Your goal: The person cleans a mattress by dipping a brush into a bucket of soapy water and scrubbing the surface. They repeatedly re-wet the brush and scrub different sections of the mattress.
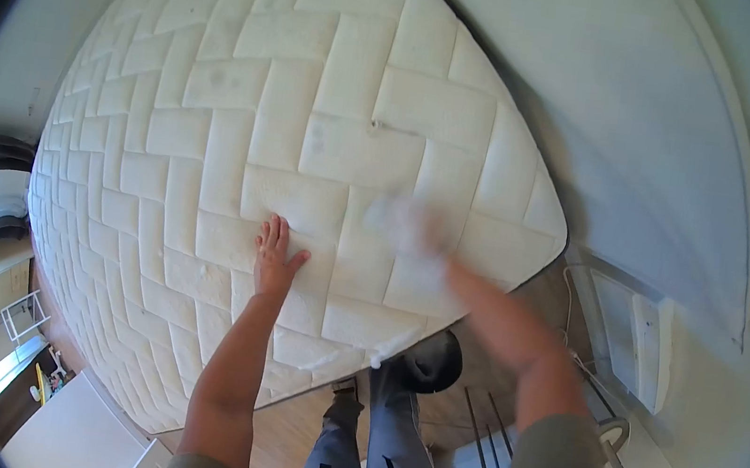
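A large off-white quilted mattress [329, 152] with a herringbone stitch pattern stands tilted in front of me and fills most of the view. Several greyish stains mark its upper part. My left hand [274, 263] lies flat against the quilting, fingers stretched and holding nothing. To its right, my right hand [418, 230] is over the mattress, smeared by motion. It looks white, as if gloved or covered in something white, and a pale patch shows at its fingers. What it holds, if anything, I cannot make out. White foam-like streaks [349, 356] lie along the near edge.
A round black object [434, 363] sits by my legs at the mattress's lower edge. Dark metal bars [485, 438] and a white-framed piece [636, 335] are at the right, beside a pale wall [638, 108]. A white surface [74, 431] is at the lower left, near a small white rack [25, 318].
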{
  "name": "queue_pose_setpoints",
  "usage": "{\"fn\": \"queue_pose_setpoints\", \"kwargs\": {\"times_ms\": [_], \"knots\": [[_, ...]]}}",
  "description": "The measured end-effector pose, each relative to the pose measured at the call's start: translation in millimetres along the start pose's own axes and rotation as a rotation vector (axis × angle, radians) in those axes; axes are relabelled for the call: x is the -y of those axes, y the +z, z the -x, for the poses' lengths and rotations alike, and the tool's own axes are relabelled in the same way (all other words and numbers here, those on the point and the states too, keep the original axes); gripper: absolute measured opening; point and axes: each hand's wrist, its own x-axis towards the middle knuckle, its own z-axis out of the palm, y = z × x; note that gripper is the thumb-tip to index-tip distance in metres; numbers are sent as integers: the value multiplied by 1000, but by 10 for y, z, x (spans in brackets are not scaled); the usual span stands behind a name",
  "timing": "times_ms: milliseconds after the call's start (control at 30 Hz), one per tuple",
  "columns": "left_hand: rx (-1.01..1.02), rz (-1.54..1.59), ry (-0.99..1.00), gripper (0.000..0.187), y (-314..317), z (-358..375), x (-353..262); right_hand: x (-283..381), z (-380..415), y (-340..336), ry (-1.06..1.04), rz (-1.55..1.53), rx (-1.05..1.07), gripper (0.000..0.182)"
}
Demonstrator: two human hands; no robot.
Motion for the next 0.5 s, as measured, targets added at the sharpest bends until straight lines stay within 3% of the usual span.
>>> {"fn": "queue_pose_setpoints", "kwargs": {"times_ms": [33, 67, 100, 133, 200, 233, 267, 300, 333, 367, 400, 467, 500], "knots": [[-9, -4, 16, 76, 68, 14, 30, -285, -123, -538, -204, -700, -271, 34], [20, -6, 11, 76, 98, 22, 57, -754, -629, -1011, -317, -567, -329, 33], [-17, -9, 28, 76, 95, 36, 77, -518, -429, -1723, 34, -289, -311, 21], [-61, -1, 53, 76, 121, 16, 52, -577, -496, -1547, 54, -282, -296, 21], [-37, -9, 52, 76, 148, 31, 36, -580, -590, -910, -244, 79, -865, 20], [-54, -28, 44, 75, 126, 16, 36, -289, -269, -420, -268, 49, -841, 18], [-42, -24, 49, 75, 95, 33, 26, -39, 120, 120, -254, 125, -619, 21], [-17, -22, 35, 75, 57, 18, 5, 219, 517, 890, -289, 409, -641, 21], [7, -22, 19, 75, 23, 9, -14, 457, 931, 1410, -376, 440, -186, 38], [13, -26, 29, 75, -12, -11, 13, 590, 1389, 1209, -515, -199, -265, 37], [11, -27, 39, 74, -11, -33, 42, 561, 1383, 893, -500, -199, -269, 37], [44, -14, 58, 74, 61, 21, 56, 144, 1013, 308, -213, -428, 127, 37], [18, -17, 61, 74, 62, 38, 52, -351, 603, 125, -175, -584, -21, 38]]}}
